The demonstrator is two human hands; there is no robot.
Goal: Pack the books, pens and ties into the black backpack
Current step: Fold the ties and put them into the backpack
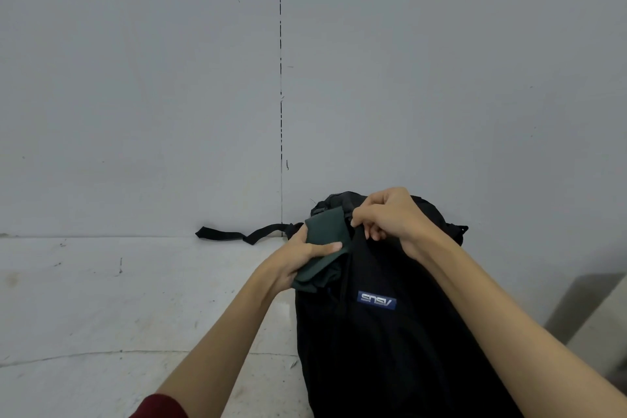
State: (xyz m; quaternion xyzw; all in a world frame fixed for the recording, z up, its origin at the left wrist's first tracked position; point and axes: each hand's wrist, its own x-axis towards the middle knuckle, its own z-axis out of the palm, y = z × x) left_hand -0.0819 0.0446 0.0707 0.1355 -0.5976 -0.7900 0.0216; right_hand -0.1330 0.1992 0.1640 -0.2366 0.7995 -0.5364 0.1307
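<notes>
- Left hand [302,260] clamped around a folded dark green tie [322,248], thumb laid across its top face, fingers curled beneath; bundle held at the backpack's mouth, just left of the right hand.
- Right hand [390,217] pinching the front lip of the black backpack [390,332], fingers bent over the fabric, lifting it to keep the opening apart.
- Backpack lying on the pale tabletop [101,299], top end pointing away, one strap [234,235] trailing off beyond the left hand.
- Likely slip: pinched lip escaping the right hand, opening collapsing onto the tie before entry.
- Likely snag: loose lower folds under the left palm catching on the rim and unfolding, leaving part hanging outside.
- Possible shove: pushing hard with the left hand sliding the whole bag toward the wall.
- Books and pens nowhere visible; inside or elsewhere, impossible to tell.
</notes>
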